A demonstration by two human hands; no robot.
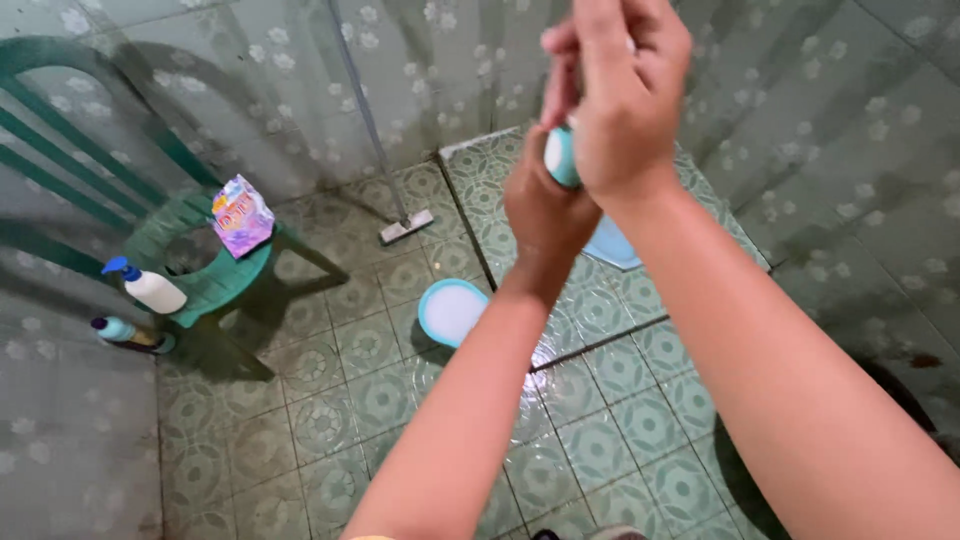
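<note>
Both my arms reach forward and up in the head view. My left hand point(545, 205) is wrapped around a small teal and white round object point(560, 155), only its end showing. My right hand point(615, 90) is closed over the top of the same object, fingers pointing up. Most of the object is hidden between the two hands. Below the hands lies a light blue squat toilet pan point(612, 245) set in a raised tiled step.
A teal and white bowl point(450, 312) sits on the green tiled floor. At left, a green plastic chair point(190, 260) holds a purple packet point(241, 214) and a white spray bottle point(150, 287); another bottle point(125, 332) lies beside. A floor squeegee point(405, 226) leans on the wall.
</note>
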